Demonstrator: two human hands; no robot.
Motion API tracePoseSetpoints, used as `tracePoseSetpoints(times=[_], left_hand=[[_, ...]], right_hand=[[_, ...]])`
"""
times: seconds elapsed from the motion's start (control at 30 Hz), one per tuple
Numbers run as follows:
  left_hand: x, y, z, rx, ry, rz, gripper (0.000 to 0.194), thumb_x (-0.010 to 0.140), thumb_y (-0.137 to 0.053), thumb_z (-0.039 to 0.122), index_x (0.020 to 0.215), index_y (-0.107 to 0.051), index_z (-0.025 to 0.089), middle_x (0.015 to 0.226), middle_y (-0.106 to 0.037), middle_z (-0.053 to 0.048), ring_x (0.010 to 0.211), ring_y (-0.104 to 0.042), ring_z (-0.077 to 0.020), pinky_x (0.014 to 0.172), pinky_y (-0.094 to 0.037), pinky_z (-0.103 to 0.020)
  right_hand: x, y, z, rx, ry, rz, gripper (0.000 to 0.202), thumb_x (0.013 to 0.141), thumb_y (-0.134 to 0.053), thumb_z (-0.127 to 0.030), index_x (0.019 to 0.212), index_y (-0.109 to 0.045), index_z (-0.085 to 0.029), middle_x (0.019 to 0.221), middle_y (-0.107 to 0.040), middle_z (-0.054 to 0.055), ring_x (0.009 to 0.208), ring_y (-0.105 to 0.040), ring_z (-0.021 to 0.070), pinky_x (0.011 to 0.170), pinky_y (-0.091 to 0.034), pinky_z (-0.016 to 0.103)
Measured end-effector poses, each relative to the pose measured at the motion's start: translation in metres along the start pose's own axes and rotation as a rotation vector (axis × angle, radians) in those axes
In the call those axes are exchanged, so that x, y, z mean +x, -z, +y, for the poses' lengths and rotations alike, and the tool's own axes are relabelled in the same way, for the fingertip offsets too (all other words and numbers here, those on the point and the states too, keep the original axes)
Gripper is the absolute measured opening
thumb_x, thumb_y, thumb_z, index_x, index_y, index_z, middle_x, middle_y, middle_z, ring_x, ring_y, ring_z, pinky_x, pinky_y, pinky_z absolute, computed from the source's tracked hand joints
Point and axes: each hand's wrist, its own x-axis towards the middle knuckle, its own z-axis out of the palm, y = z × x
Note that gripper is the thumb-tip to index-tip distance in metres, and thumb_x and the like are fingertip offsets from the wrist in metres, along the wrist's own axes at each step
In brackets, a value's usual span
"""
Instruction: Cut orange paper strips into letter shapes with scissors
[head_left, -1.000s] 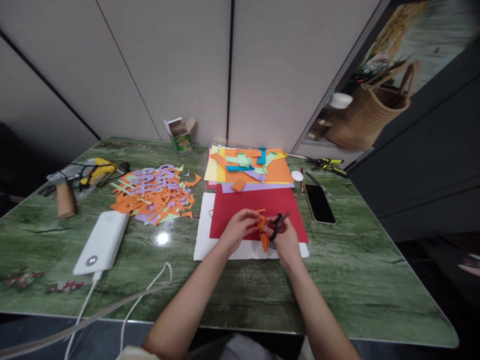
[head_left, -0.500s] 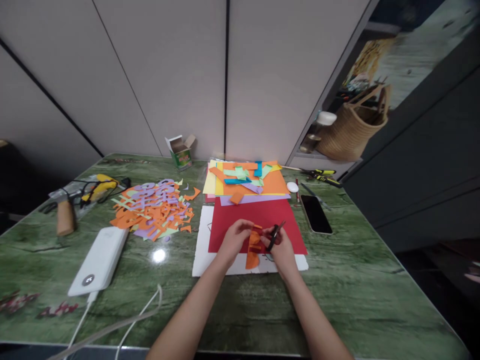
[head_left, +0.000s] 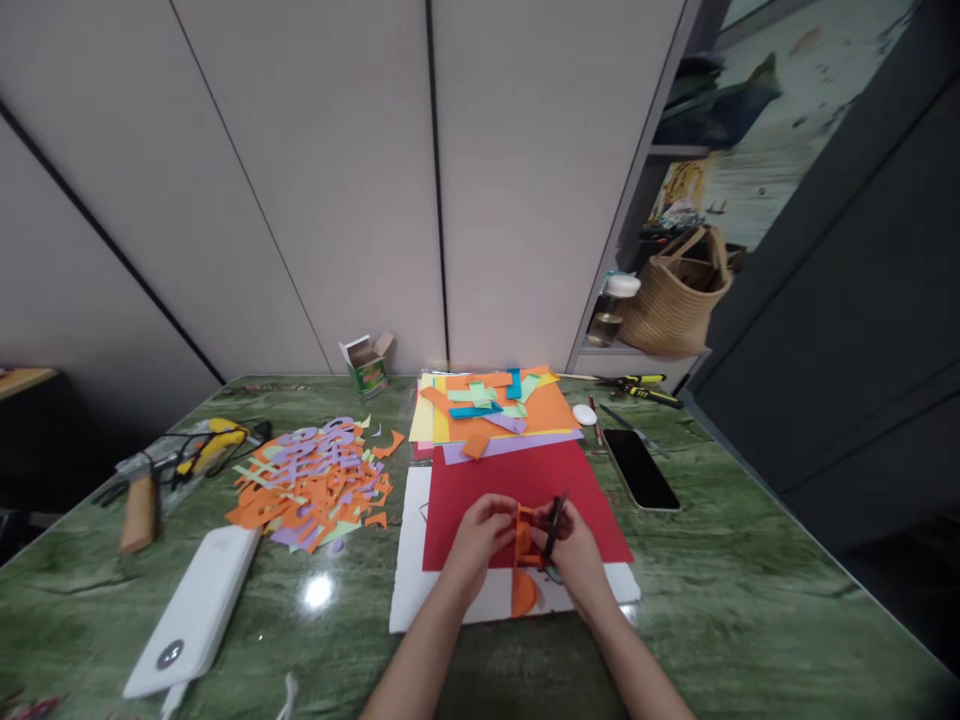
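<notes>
Over a red sheet [head_left: 517, 480], my left hand [head_left: 480, 545] pinches the left side of a folded orange paper piece [head_left: 523, 590]. The piece has cut-outs and a rounded lower end that hangs over the white sheet [head_left: 409, 560]. On its right side, my right hand [head_left: 574, 550] holds black scissors [head_left: 553, 528] and also touches the paper with its fingertips. The scissors point up and away; whether their blades are apart is too small to tell.
Orange, purple and green scraps [head_left: 311, 480] lie left, near a white power bank [head_left: 195, 610]. Behind the red sheet are coloured sheets with folded strips [head_left: 487, 400]. A phone [head_left: 640, 468], pliers [head_left: 649, 390] and a white oval object [head_left: 584, 414] sit right. A small box [head_left: 367, 368] stands behind.
The head view has tilted up, so the table sits lower in the picture. The orange piece has turned more upright between my hands, which stay closed on the paper and scissors.
</notes>
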Motion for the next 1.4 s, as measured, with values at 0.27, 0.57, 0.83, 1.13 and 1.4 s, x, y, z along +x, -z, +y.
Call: tracePoseSetpoints(times=[0.27,0.57,0.83,1.13,1.4], left_hand=[[0.006,0.006,-0.006,0.101,-0.1,-0.024,0.012,0.067,-0.049,0.015,0.077,-0.055,0.016,0.087,-0.055,-0.005,0.085,-0.054,-0.0153,0.079,-0.043,-0.031],[0.023,0.074,0.044,1.45,-0.437,0.399,0.026,0.073,-0.042,0.011,0.097,-0.052,0.014,0.098,-0.052,-0.013,0.097,-0.048,-0.0226,0.083,-0.035,-0.033],[0.068,0.132,0.096,1.728,-0.25,0.53,0.025,0.077,-0.036,0.008,0.095,-0.053,0.011,0.099,-0.055,-0.015,0.097,-0.048,-0.0225,0.082,-0.032,-0.033],[0.068,0.141,0.106,1.743,-0.183,0.573,0.024,0.08,-0.039,0.018,0.1,-0.051,0.014,0.094,-0.061,-0.012,0.09,-0.053,-0.0193,0.077,-0.034,-0.028],[0.027,0.156,0.14,1.742,-0.172,0.772,0.025,0.077,-0.039,0.018,0.093,-0.056,0.009,0.088,-0.06,-0.017,0.089,-0.054,-0.0271,0.074,-0.036,-0.035]], right_hand=[[0.007,0.009,0.001,-0.065,0.041,-0.012,0.025,0.052,-0.066,-0.014,0.07,-0.05,-0.02,0.072,-0.06,0.001,0.069,-0.057,0.0187,0.064,-0.046,0.031],[0.012,0.012,0.002,0.007,0.004,0.02,0.028,0.049,-0.068,-0.016,0.069,-0.049,-0.019,0.072,-0.059,0.002,0.071,-0.057,0.0194,0.065,-0.047,0.032],[0.012,0.011,0.001,-0.031,0.032,-0.006,0.025,0.05,-0.063,-0.013,0.068,-0.048,-0.018,0.069,-0.058,0.0,0.066,-0.056,0.0164,0.061,-0.046,0.028],[0.011,0.01,0.002,-0.045,0.02,-0.045,0.025,0.052,-0.061,-0.014,0.07,-0.045,-0.019,0.073,-0.056,0.001,0.071,-0.056,0.0165,0.066,-0.046,0.028],[0.011,0.01,-0.002,-0.017,0.024,-0.041,0.025,0.052,-0.061,-0.014,0.071,-0.045,-0.02,0.073,-0.055,0.001,0.07,-0.055,0.016,0.062,-0.045,0.027]])
